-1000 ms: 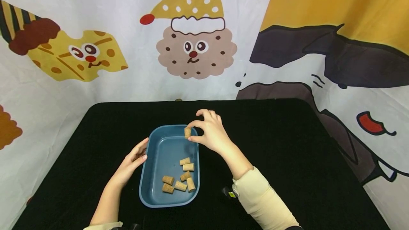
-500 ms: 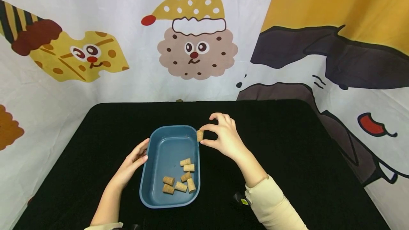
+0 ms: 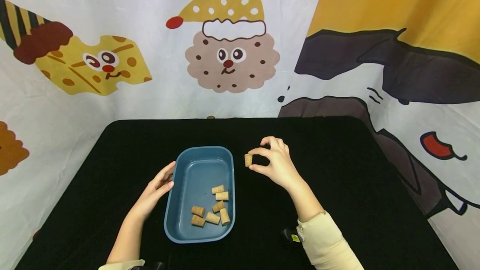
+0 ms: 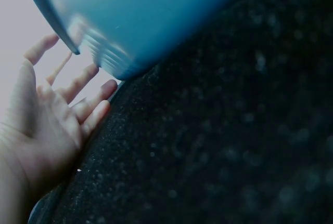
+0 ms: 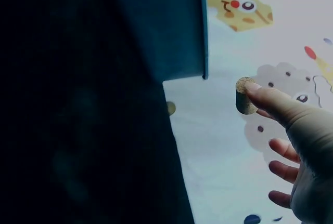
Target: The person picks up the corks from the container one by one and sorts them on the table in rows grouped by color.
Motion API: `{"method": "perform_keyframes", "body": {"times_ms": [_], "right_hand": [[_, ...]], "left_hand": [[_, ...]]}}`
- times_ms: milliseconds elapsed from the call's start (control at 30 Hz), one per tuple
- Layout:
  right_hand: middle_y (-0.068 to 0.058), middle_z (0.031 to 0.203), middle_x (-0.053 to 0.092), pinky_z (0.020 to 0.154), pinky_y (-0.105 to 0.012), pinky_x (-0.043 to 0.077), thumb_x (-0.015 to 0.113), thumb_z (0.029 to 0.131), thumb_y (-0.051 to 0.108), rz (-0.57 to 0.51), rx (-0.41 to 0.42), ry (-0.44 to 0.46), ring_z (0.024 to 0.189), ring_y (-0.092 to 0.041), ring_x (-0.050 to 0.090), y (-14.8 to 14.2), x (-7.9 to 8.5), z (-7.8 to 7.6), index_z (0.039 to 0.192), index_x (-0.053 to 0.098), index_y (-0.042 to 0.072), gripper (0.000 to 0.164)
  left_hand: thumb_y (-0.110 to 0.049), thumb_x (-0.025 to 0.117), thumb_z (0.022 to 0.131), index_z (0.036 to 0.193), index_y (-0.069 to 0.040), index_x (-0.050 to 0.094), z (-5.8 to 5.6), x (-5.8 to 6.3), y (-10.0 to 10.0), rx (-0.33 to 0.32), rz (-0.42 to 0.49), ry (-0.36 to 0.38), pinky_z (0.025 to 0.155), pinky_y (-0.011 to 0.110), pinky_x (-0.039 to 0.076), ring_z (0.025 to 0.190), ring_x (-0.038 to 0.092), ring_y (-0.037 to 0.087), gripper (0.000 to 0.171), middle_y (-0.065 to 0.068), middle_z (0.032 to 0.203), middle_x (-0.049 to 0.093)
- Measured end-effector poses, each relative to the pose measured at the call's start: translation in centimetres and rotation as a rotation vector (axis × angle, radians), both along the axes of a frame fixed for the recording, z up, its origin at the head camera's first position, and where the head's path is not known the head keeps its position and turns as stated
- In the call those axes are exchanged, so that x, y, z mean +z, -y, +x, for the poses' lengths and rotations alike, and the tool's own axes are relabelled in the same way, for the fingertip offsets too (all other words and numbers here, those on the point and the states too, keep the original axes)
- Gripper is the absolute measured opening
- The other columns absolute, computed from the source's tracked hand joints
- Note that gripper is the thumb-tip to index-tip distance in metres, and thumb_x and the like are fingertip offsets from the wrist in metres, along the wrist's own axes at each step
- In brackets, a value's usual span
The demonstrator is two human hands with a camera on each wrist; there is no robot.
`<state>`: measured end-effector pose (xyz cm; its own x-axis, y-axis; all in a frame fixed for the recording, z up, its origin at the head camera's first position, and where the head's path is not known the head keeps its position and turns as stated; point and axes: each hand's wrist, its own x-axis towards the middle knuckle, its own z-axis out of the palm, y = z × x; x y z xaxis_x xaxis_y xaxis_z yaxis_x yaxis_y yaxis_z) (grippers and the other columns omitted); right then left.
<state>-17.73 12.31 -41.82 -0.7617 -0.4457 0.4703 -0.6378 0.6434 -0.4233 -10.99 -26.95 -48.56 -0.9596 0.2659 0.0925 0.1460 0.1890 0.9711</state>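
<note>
A blue rectangular plastic bin (image 3: 198,174) stands on the black-covered table in the head view. Several corks (image 3: 222,196) lie on their sides in its near half. Just beyond the bin's far right corner, my right hand (image 3: 279,165) pinches one cork (image 3: 248,160) between thumb and index finger. The right wrist view shows this cork (image 5: 244,99) at the thumb tip, with the other fingers loosely bent. My left hand (image 3: 153,194) touches the bin's left side with relaxed fingers. In the left wrist view, the left hand's fingertips (image 4: 92,71) reach the bin's outer wall.
Black cloth (image 3: 337,170) covers the table. A white curtain with cartoon prints (image 3: 232,61) hangs behind and beside it. A small dark object with a yellow-green patch (image 3: 290,236) shows beside the right sleeve (image 3: 326,241).
My right hand has moved the pinched cork rightward, from over the bin's far right corner to outside the rim. The left hand, the bin and the corks inside stay put.
</note>
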Motion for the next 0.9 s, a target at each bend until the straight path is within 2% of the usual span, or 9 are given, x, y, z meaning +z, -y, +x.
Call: {"method": "perform_keyframes", "body": {"times_ms": [233, 500, 700, 900], "right_hand": [[-0.008, 0.110, 0.048, 0.085, -0.049, 0.032, 0.085, 0.072, 0.030, 0.001, -0.018, 0.027, 0.100, -0.034, 0.043, -0.9, -1.9, -0.3, 0.103, 0.074, 0.021, 0.034], [-0.006, 0.108, 0.048, 0.083, -0.048, 0.033, 0.085, 0.073, 0.029, 0.039, -0.043, 0.074, 0.098, -0.027, 0.042, -1.3, -3.7, -0.8, 0.104, 0.074, 0.022, 0.033], [-0.005, 0.108, 0.047, 0.085, -0.048, 0.033, 0.083, 0.074, 0.029, 0.053, -0.061, 0.141, 0.100, -0.027, 0.041, -1.7, -4.8, -1.2, 0.104, 0.074, 0.022, 0.033], [-0.005, 0.108, 0.047, 0.086, -0.048, 0.031, 0.083, 0.075, 0.030, 0.064, -0.075, 0.178, 0.101, -0.026, 0.040, -2.0, -5.7, -1.5, 0.106, 0.073, 0.022, 0.033]], "left_hand": [[-0.011, 0.045, 0.101, 0.151, -0.015, 0.029, 0.0, 0.0, 0.0, -0.002, 0.006, 0.002, 0.094, 0.026, 0.042, 0.122, 0.048, 0.011, 0.053, 0.019, 0.148, 0.036], [-0.012, 0.045, 0.101, 0.151, -0.014, 0.027, 0.0, 0.1, 0.0, -0.008, -0.015, -0.017, 0.094, 0.026, 0.040, 0.123, 0.046, 0.016, 0.053, 0.021, 0.147, 0.035], [-0.014, 0.047, 0.100, 0.151, -0.017, 0.029, 0.0, 0.1, -0.1, 0.012, -0.016, 0.012, 0.095, 0.026, 0.040, 0.123, 0.046, 0.012, 0.054, 0.017, 0.148, 0.036], [-0.013, 0.046, 0.100, 0.151, -0.017, 0.029, 0.1, 0.1, -0.2, 0.015, -0.014, 0.005, 0.093, 0.027, 0.042, 0.121, 0.048, 0.010, 0.053, 0.017, 0.147, 0.037]]}}
